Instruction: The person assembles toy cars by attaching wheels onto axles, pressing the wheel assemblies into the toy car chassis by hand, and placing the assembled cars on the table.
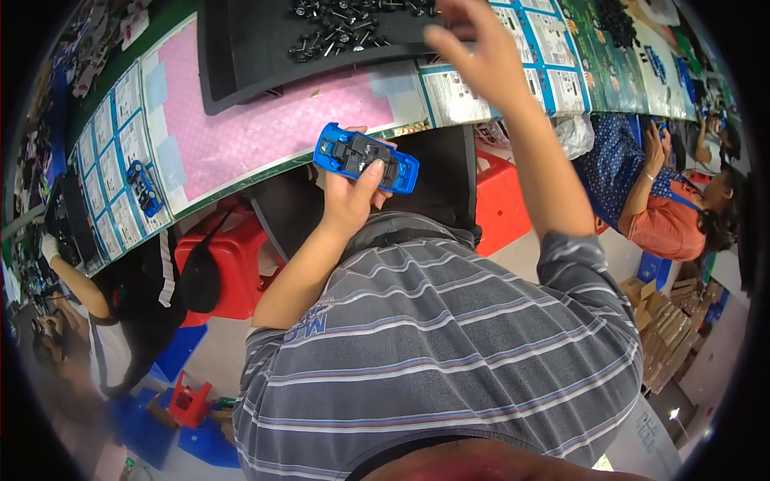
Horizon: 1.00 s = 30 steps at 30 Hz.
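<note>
My left hand (354, 199) is closed around a blue toy car body (367, 160), held in front of the table edge. The body's open underside faces up, showing black interior parts, and my thumb presses on them. Up at the top edge, my right hand (475, 50) is over the right side of a black tray (265, 82). Its thumb stands apart from the fingers, which are slightly blurred and partly cut off by the frame. Inside the tray lie many wheel axles (341, 36), small black wheels on thin metal rods.
Pink padded sheet (216, 120) covers the table under the tray. Another blue toy car (144, 189) lies on the left, over printed sheets. Red stools (220, 256) stand below the table. Co-workers sit at both sides, one in an orange top (670, 220) at right.
</note>
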Motion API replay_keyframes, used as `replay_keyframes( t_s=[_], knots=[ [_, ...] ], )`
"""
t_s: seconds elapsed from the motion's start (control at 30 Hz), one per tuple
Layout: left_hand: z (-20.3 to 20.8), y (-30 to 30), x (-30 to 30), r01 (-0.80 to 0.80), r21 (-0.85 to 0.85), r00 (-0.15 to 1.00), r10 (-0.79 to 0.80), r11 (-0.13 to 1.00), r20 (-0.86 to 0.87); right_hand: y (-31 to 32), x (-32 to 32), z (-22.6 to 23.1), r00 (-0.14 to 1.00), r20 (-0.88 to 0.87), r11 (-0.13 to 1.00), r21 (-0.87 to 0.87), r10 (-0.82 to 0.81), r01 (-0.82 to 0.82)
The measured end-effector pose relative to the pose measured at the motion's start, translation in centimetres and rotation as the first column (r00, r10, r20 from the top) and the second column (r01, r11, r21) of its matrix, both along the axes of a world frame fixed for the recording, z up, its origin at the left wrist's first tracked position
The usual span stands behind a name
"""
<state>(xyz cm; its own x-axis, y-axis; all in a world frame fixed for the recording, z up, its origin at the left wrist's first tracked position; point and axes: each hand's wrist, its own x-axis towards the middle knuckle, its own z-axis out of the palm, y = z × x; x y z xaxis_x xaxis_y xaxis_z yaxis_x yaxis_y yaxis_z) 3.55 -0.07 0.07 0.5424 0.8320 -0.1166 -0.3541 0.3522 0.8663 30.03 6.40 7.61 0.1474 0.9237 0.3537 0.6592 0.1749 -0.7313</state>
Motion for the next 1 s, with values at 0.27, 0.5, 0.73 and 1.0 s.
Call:
replay_keyframes(
  t_s=[0.27, 0.5, 0.73, 1.0],
  knots=[
    [-2.1, -0.4, -3.2, -0.044, -0.186, 0.986, 0.013, 0.982, -0.165, 14.9, 2.4, -5.2, 0.929, 0.346, 0.985, 0.061, 0.132, -0.162],
    [-1.9, -0.9, -4.5, -0.178, -0.183, 0.976, 0.15, 0.967, -0.155, 14.1, -2.2, -3.1, 0.743, 0.636, 0.978, -0.138, 0.207, -0.154],
    [-1.8, -0.2, -4.9, -0.153, -0.154, 0.981, 0.131, 0.976, -0.145, 12.2, 3.8, -3.5, 0.601, 0.698, 0.921, -0.3, 0.39, -0.249],
    [-1.8, 0.7, -3.4, -0.034, -0.111, 0.998, 0.028, 0.993, -0.052, 7.0, 3.9, -0.4, 0.902, 0.429, 0.999, -0.049, 0.034, -0.014]
  ],
)
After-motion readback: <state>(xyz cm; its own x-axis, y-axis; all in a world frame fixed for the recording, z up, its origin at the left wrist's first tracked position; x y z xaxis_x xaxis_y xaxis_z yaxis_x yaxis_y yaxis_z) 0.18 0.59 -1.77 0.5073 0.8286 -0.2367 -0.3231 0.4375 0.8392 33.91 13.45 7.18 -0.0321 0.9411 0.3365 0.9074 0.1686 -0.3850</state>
